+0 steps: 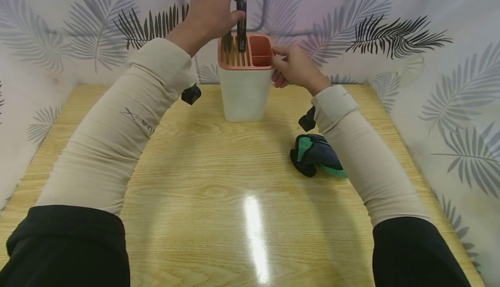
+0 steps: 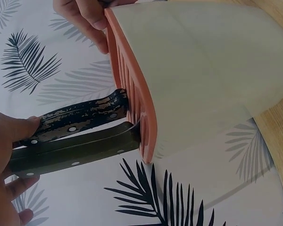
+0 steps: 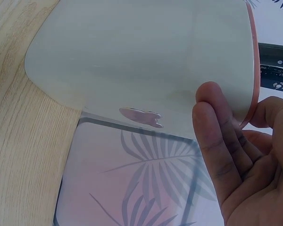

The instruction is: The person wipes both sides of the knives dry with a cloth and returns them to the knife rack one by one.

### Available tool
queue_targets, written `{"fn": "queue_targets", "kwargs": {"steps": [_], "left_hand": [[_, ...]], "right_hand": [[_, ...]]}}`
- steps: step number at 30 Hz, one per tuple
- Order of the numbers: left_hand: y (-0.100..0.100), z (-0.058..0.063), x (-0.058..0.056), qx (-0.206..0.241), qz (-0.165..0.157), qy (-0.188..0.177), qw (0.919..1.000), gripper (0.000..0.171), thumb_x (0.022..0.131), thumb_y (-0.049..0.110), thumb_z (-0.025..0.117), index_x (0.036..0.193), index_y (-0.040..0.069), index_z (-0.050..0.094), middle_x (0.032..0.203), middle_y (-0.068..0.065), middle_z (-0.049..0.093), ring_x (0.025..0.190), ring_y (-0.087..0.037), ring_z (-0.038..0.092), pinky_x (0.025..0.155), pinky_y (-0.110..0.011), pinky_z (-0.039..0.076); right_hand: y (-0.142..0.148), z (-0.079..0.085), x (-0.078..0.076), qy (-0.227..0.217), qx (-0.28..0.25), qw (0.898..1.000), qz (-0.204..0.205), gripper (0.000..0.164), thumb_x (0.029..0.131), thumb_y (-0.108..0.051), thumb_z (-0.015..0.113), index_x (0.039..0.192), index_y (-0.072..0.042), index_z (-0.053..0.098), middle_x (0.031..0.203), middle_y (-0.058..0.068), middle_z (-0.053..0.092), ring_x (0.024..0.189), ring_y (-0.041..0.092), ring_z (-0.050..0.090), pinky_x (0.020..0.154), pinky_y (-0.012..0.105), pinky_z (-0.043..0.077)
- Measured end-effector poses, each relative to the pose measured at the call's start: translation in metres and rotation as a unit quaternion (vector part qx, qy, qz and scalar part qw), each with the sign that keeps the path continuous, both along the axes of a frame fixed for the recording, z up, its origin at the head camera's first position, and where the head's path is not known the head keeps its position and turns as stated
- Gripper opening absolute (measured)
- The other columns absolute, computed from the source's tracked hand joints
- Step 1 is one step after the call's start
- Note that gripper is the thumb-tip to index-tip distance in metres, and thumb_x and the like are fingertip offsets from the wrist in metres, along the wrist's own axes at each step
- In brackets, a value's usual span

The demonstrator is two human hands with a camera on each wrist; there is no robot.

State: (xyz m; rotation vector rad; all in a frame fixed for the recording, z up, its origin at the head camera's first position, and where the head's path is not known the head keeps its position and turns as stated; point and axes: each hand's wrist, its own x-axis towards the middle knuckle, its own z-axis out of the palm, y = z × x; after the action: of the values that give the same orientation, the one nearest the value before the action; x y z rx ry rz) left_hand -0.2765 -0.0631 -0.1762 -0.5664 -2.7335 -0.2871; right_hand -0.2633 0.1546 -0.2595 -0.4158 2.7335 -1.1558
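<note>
A white knife holder (image 1: pixel 245 96) with a coral slotted top stands at the table's back edge. Two knives sit in its slots, blades mostly hidden inside. One knife has a worn, flaking black handle (image 2: pixel 80 117); beside it is a knife with a dark green riveted handle (image 2: pixel 78 149). My left hand (image 1: pixel 214 8) grips the worn black handle near its end, thumb on one side. On the holder's right side, my right hand (image 1: pixel 295 67) pinches the coral rim (image 3: pixel 255 61), its fingers lying along the white outer wall in the right wrist view.
A black, green and navy fabric bundle (image 1: pixel 318 154) lies on the wooden table (image 1: pixel 211 191), near my right forearm. Leaf-patterned cloth (image 1: pixel 441 91) hangs behind and beside the table. Small black devices (image 1: pixel 191 94) show at both wrists.
</note>
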Motion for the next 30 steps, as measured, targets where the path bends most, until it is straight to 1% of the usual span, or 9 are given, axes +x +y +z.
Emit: {"fn": "queue_targets", "kwargs": {"steps": [4, 9, 12, 16, 19, 21, 24, 26, 30], "left_hand": [[-0.001, -0.002, -0.001, -0.009, 0.008, -0.007, 0.9999, 0.043, 0.106, 0.033, 0.048, 0.147, 0.02, 0.049, 0.149, -0.007, 0.054, 0.147, -0.03, 0.032, 0.124, -0.055, 0.011], [-0.005, -0.006, 0.001, 0.012, 0.009, -0.018, 0.9997, 0.046, 0.106, 0.033, 0.046, 0.15, 0.019, 0.043, 0.149, -0.008, 0.052, 0.144, -0.029, 0.034, 0.123, -0.053, 0.014], [-0.008, -0.008, 0.003, 0.024, 0.008, -0.014, 0.9996, 0.049, 0.106, 0.033, 0.047, 0.152, 0.017, 0.04, 0.152, -0.008, 0.048, 0.145, -0.029, 0.033, 0.122, -0.052, 0.015], [-0.013, -0.009, 0.008, 0.034, 0.003, 0.002, 0.9994, 0.052, 0.105, 0.034, 0.049, 0.152, 0.016, 0.038, 0.155, -0.007, 0.044, 0.146, -0.029, 0.032, 0.123, -0.052, 0.017], [-0.018, -0.01, 0.015, 0.044, -0.006, 0.018, 0.9989, 0.05, 0.105, 0.034, 0.049, 0.151, 0.015, 0.04, 0.154, -0.007, 0.045, 0.145, -0.029, 0.033, 0.122, -0.05, 0.02], [-0.022, -0.012, 0.021, 0.052, -0.013, 0.031, 0.998, 0.049, 0.105, 0.034, 0.048, 0.149, 0.014, 0.042, 0.153, -0.008, 0.045, 0.145, -0.029, 0.033, 0.122, -0.05, 0.021], [-0.028, -0.017, 0.033, 0.071, -0.022, 0.045, 0.9962, 0.046, 0.104, 0.033, 0.05, 0.146, 0.012, 0.046, 0.151, -0.008, 0.046, 0.143, -0.029, 0.033, 0.12, -0.049, 0.023], [-0.034, -0.022, 0.041, 0.083, -0.028, 0.053, 0.9948, 0.045, 0.104, 0.032, 0.052, 0.143, 0.012, 0.048, 0.15, -0.009, 0.046, 0.143, -0.029, 0.034, 0.12, -0.049, 0.023], [-0.049, -0.036, 0.055, 0.089, -0.041, 0.057, 0.9935, 0.046, 0.101, 0.031, 0.057, 0.141, 0.009, 0.049, 0.146, -0.012, 0.049, 0.139, -0.032, 0.039, 0.116, -0.054, 0.027]], "right_hand": [[-0.002, -0.001, -0.001, 0.0, -0.003, 1.0, 0.004, 0.05, 0.105, -0.023, 0.044, 0.153, -0.011, 0.036, 0.075, 0.009, 0.071, 0.055, 0.008, 0.068, 0.06, 0.024, 0.061], [-0.005, -0.002, -0.002, 0.003, 0.0, 1.0, 0.01, 0.051, 0.105, -0.024, 0.044, 0.153, -0.011, 0.036, 0.077, 0.011, 0.072, 0.055, 0.009, 0.069, 0.063, 0.027, 0.063], [-0.005, -0.002, -0.003, 0.009, 0.001, 1.0, 0.012, 0.051, 0.105, -0.024, 0.044, 0.153, -0.011, 0.035, 0.079, 0.012, 0.072, 0.056, 0.01, 0.069, 0.063, 0.027, 0.062], [-0.005, -0.004, -0.005, 0.017, -0.001, 1.0, 0.015, 0.051, 0.105, -0.024, 0.043, 0.154, -0.01, 0.035, 0.077, 0.01, 0.072, 0.057, 0.012, 0.07, 0.062, 0.027, 0.062], [-0.005, -0.006, -0.005, 0.024, 0.0, 1.0, 0.014, 0.052, 0.105, -0.023, 0.042, 0.154, -0.01, 0.034, 0.077, 0.011, 0.072, 0.057, 0.011, 0.069, 0.063, 0.029, 0.063], [-0.004, -0.009, -0.006, 0.032, 0.001, 0.999, 0.013, 0.052, 0.105, -0.024, 0.042, 0.155, -0.01, 0.034, 0.079, 0.013, 0.072, 0.056, 0.011, 0.069, 0.064, 0.03, 0.063], [-0.001, -0.014, -0.004, 0.039, 0.002, 0.999, 0.003, 0.053, 0.106, -0.028, 0.041, 0.156, -0.012, 0.032, 0.08, 0.013, 0.071, 0.056, 0.009, 0.067, 0.063, 0.028, 0.062], [0.002, -0.019, -0.002, 0.046, -0.008, 0.999, -0.005, 0.054, 0.107, -0.032, 0.041, 0.156, -0.013, 0.032, 0.083, 0.015, 0.071, 0.056, 0.009, 0.067, 0.062, 0.026, 0.062], [0.014, -0.03, 0.005, 0.065, -0.027, 0.997, -0.017, 0.049, 0.108, -0.037, 0.038, 0.151, -0.013, 0.043, 0.094, 0.02, 0.069, 0.061, 0.013, 0.069, 0.062, 0.024, 0.061]]}}
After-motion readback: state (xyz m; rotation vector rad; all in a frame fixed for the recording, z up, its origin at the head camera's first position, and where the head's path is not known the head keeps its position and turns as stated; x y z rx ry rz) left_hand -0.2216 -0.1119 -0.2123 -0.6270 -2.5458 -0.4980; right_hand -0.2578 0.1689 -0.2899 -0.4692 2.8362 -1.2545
